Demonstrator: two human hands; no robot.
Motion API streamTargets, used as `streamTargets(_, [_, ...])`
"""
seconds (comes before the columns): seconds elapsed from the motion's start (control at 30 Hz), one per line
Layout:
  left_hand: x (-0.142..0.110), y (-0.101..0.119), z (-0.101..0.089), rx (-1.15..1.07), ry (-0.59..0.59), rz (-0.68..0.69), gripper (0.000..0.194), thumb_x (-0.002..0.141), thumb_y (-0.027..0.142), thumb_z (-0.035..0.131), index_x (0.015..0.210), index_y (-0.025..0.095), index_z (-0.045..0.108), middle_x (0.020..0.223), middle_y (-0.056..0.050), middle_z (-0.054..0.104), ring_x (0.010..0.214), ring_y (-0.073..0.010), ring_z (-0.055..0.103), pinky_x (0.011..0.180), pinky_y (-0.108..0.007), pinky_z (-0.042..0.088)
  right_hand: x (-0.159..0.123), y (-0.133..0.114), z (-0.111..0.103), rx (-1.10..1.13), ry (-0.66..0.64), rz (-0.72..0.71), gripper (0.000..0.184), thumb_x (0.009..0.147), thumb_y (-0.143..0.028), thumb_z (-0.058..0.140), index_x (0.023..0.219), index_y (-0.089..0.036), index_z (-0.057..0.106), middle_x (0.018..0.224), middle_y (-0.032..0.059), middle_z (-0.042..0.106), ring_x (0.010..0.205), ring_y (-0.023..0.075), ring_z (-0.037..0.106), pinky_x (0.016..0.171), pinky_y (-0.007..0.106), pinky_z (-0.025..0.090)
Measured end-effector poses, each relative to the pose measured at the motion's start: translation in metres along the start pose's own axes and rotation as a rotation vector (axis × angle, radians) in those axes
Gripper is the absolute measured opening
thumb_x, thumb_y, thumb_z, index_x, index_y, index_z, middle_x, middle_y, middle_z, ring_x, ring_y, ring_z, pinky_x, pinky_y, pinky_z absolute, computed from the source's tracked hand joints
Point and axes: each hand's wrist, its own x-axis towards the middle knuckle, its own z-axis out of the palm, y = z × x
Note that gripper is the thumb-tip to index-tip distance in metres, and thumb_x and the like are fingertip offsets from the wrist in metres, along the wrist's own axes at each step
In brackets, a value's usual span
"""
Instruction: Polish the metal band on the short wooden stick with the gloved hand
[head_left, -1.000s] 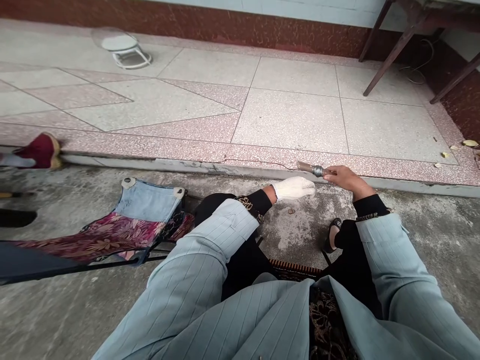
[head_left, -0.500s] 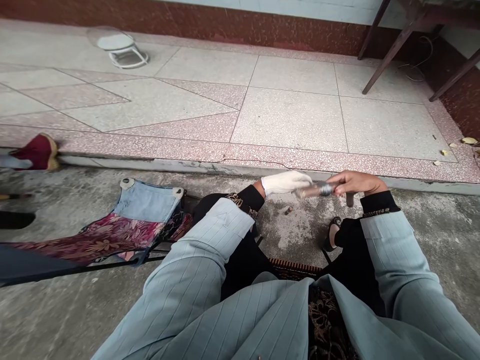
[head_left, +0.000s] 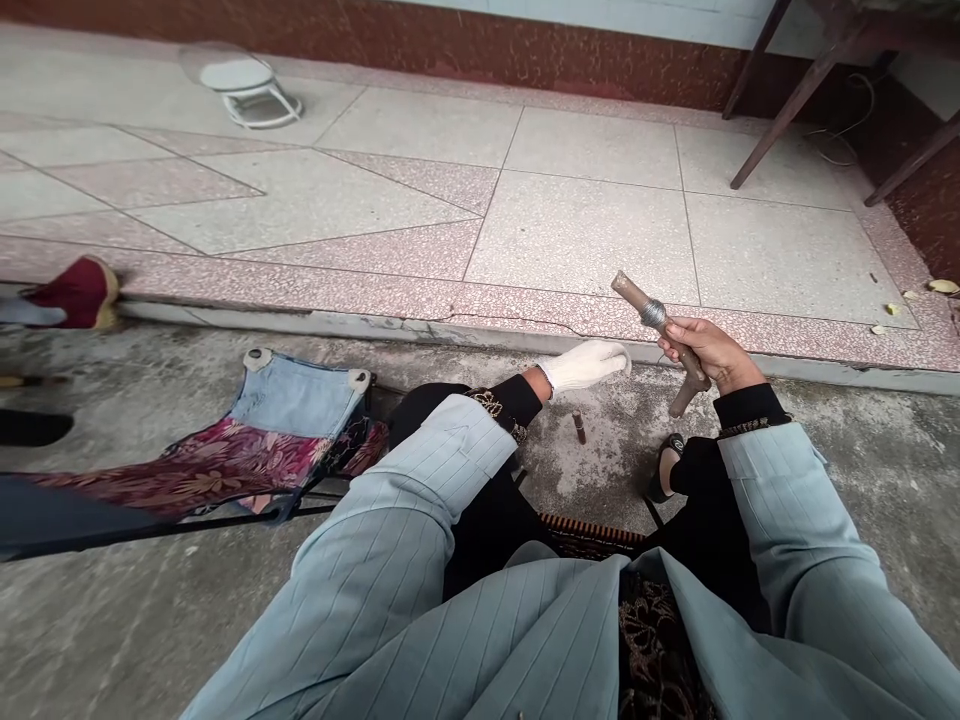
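My right hand (head_left: 705,352), bare, grips a knobbly brown wooden stick (head_left: 634,292) near its middle. Silvery wire (head_left: 653,314) is wound around the stick just beyond my fingertips, and the stick's lower end bends into a short stub. My left hand (head_left: 589,366), in a white knitted glove, is to the left of the stick and apart from it. Its fingers are curled, and the glove hides what is in them. A short brown rod end (head_left: 579,427) shows below the glove; whether it joins something in that hand, I cannot tell.
A raised terrazzo step (head_left: 585,230) runs across ahead. On my left stands a folding chair (head_left: 296,405) with patterned cloth, and beyond it another person's red shoe (head_left: 79,292). A white stool (head_left: 251,88) is farther back; wooden table legs (head_left: 784,110) stand at upper right.
The wire-wound stick dipped toward the gloved hand, then swung up and away, its far end now pointing up left. The brown rod end below the glove has changed its tilt.
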Motion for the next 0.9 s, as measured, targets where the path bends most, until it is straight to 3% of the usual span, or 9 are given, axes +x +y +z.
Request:
streamTargets(0.13, [0.001, -0.004, 0.011, 0.1, -0.14, 0.002, 0.036, 0.093, 0.039, 0.041, 0.093, 0.016, 0.068, 0.081, -0.003, 0.063, 0.066, -0.0131, 0.052, 0.063, -0.024, 0.036, 0.009, 0.008, -0.008, -0.558, 0.205, 0.077, 0.033, 0.076, -0.043, 0.068, 0.096, -0.017, 0.067, 0.071, 0.0035, 0.059, 0.061, 0.0142, 0.05, 0.059, 0.028, 0.039])
streamTargets(0.2, [0.001, -0.004, 0.014, 0.113, -0.146, 0.004, 0.037, 0.092, 0.041, 0.042, 0.09, 0.015, 0.068, 0.079, -0.003, 0.063, 0.066, -0.0133, 0.051, 0.062, -0.024, 0.035, 0.013, 0.013, -0.01, -0.936, 0.199, 0.145, 0.03, 0.077, -0.041, 0.066, 0.096, -0.018, 0.07, 0.081, 0.0078, 0.065, 0.069, 0.0184, 0.054, 0.062, 0.03, 0.038])
streamTargets(0.27, [0.001, -0.003, 0.012, 0.129, -0.124, 0.01, 0.037, 0.091, 0.042, 0.043, 0.087, 0.015, 0.067, 0.078, -0.003, 0.062, 0.066, -0.013, 0.05, 0.062, -0.024, 0.034, 0.015, 0.018, -0.01, -1.147, 0.061, 0.181, 0.027, 0.076, -0.038, 0.067, 0.095, -0.019, 0.073, 0.09, 0.0101, 0.068, 0.077, 0.0215, 0.057, 0.065, 0.031, 0.038])
streamTargets(0.33, [0.001, -0.003, 0.008, 0.113, -0.104, 0.028, 0.037, 0.091, 0.043, 0.044, 0.087, 0.015, 0.066, 0.077, -0.002, 0.061, 0.066, -0.0122, 0.05, 0.061, -0.023, 0.033, 0.015, 0.023, -0.007, -1.148, -0.188, 0.208, 0.027, 0.075, -0.036, 0.068, 0.095, -0.019, 0.074, 0.089, 0.0091, 0.069, 0.078, 0.021, 0.057, 0.066, 0.031, 0.039])
streamTargets(0.47, [0.0, -0.005, 0.0, -0.093, -0.065, -0.003, 0.033, 0.089, 0.041, 0.047, 0.09, 0.013, 0.065, 0.077, -0.001, 0.062, 0.062, -0.0093, 0.049, 0.059, -0.022, 0.037, 0.007, 0.018, -0.002, -0.827, -0.711, 0.255, 0.038, 0.075, -0.042, 0.07, 0.104, -0.017, 0.073, 0.076, 0.002, 0.064, 0.068, 0.0146, 0.054, 0.062, 0.026, 0.041])
streamTargets(0.53, [0.0, -0.006, -0.002, -0.236, -0.042, -0.028, 0.031, 0.089, 0.04, 0.05, 0.089, 0.013, 0.063, 0.078, -0.002, 0.061, 0.059, -0.0077, 0.048, 0.057, -0.021, 0.039, -0.002, 0.007, -0.002, -0.635, -0.793, 0.199, 0.045, 0.076, -0.043, 0.071, 0.112, -0.016, 0.07, 0.077, 0.0004, 0.063, 0.066, 0.0123, 0.053, 0.061, 0.025, 0.041])
streamTargets(0.6, [-0.001, -0.006, -0.002, -0.36, -0.008, -0.038, 0.031, 0.09, 0.041, 0.051, 0.088, 0.013, 0.062, 0.075, -0.001, 0.058, 0.057, -0.0066, 0.046, 0.054, -0.02, 0.039, -0.012, -0.005, -0.004, -0.422, -0.675, 0.093, 0.049, 0.075, -0.04, 0.073, 0.117, -0.015, 0.067, 0.078, -0.0001, 0.06, 0.064, 0.011, 0.05, 0.059, 0.025, 0.042])
streamTargets(0.77, [-0.001, -0.003, 0.001, -0.563, -0.05, -0.053, 0.038, 0.094, 0.049, 0.046, 0.091, 0.014, 0.062, 0.06, 0.004, 0.041, 0.049, -0.0055, 0.036, 0.046, -0.018, 0.035, -0.02, -0.017, -0.01, -0.021, -0.108, -0.113, 0.038, 0.078, -0.04, 0.072, 0.107, -0.017, 0.064, 0.071, -0.001, 0.053, 0.058, 0.0099, 0.046, 0.052, 0.023, 0.038])
streamTargets(0.9, [-0.001, -0.001, 0.003, -0.535, -0.081, -0.008, 0.035, 0.093, 0.046, 0.049, 0.089, 0.014, 0.062, 0.057, 0.004, 0.039, 0.049, -0.0061, 0.034, 0.044, -0.017, 0.03, -0.008, -0.007, -0.007, -0.053, 0.019, -0.054, 0.03, 0.072, -0.04, 0.076, 0.085, -0.017, 0.062, 0.067, -0.001, 0.053, 0.056, 0.0091, 0.045, 0.053, 0.023, 0.038])
